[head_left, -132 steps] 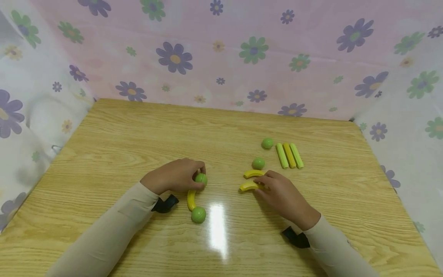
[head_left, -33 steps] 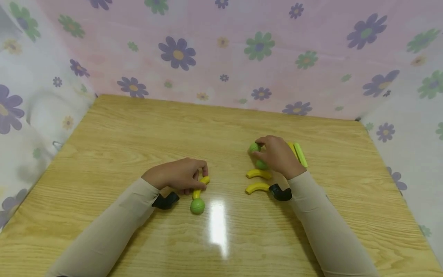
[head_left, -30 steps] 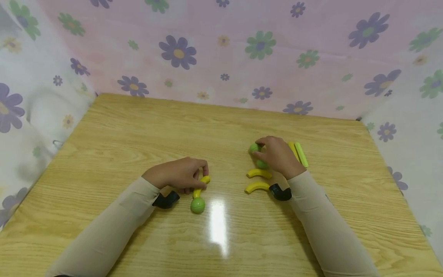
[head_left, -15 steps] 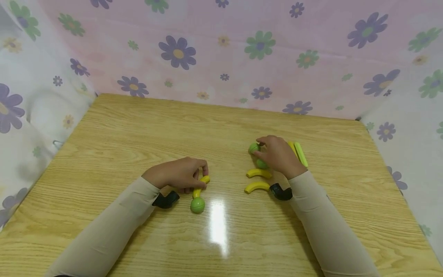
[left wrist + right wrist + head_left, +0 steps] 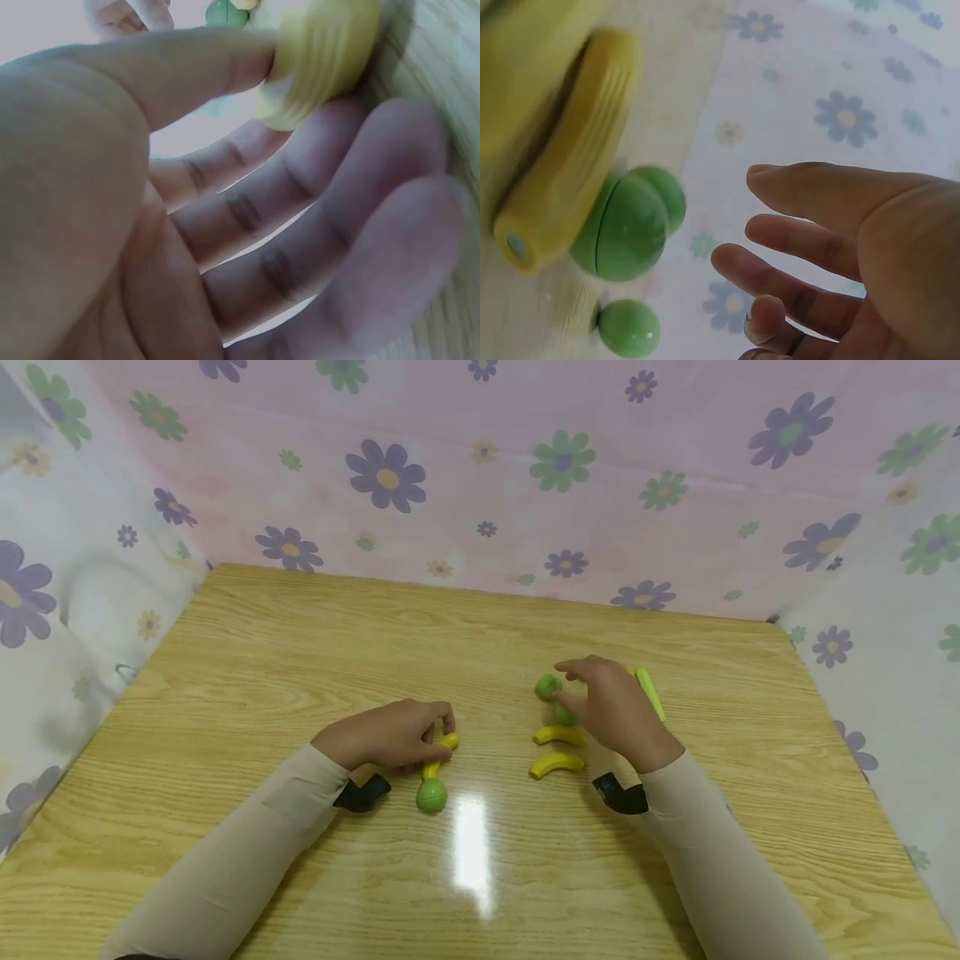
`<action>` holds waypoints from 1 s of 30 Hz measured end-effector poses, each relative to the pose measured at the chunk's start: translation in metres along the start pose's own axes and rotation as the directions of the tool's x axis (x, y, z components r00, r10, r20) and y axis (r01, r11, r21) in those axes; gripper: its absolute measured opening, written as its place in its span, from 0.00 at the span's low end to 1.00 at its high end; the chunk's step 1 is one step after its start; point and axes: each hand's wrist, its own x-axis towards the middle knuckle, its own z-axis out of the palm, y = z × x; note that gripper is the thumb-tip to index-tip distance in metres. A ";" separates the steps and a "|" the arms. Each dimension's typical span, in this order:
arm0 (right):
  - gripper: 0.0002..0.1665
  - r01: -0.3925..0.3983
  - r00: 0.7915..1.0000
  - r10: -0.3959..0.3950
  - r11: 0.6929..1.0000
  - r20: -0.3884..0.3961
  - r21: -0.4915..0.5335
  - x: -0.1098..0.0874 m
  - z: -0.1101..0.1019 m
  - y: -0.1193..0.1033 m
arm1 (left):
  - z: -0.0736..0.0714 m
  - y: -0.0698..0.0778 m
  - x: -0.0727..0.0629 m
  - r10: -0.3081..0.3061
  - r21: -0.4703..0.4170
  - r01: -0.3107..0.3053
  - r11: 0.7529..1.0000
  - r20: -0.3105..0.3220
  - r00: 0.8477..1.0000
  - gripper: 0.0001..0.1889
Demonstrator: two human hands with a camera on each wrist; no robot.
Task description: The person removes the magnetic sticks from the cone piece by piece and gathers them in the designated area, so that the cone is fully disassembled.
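Note:
In the head view my left hand (image 5: pixel 393 735) pinches a curved yellow toy rod (image 5: pixel 452 741) between thumb and fingers. The lower end of that rod meets a green ball (image 5: pixel 431 796). Up close, the left wrist view has the ridged yellow rod (image 5: pixel 326 60) at the thumb tip. My right hand (image 5: pixel 618 706) hovers with fingers spread beside a green ball (image 5: pixel 547 686), holding nothing. Another green ball (image 5: pixel 566 715) lies just below, partly behind the thumb. In the right wrist view the fingers are apart from the green balls (image 5: pixel 630 232).
Two more curved yellow rods (image 5: pixel 558 735) lie one below the other on the wooden table (image 5: pixel 337 635). Straight sticks, one of them lime green (image 5: pixel 650 693), are partly hidden behind the right hand. A flowered curtain (image 5: pixel 465 468) encloses the table's back and sides.
Earlier my left hand gripped a green ball; now it pinches the curved rod. My right hand went from the curved rods to the balls, and its fingers have just spread off one.

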 end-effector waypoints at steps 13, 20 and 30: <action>0.17 0.176 0.984 -0.177 0.983 0.015 0.047 -0.020 0.033 -0.044 | 0.009 0.005 0.008 0.032 0.043 -0.025 0.999 -0.150 0.988 0.13; 0.14 0.283 0.957 -0.285 0.958 0.057 0.042 -0.016 0.052 -0.056 | 0.012 0.009 0.010 0.028 0.054 -0.016 0.998 -0.217 0.976 0.11; 0.11 0.282 0.952 -0.286 0.958 0.109 0.055 -0.008 0.063 -0.064 | 0.016 0.011 0.011 0.025 0.025 -0.020 0.999 -0.208 0.978 0.10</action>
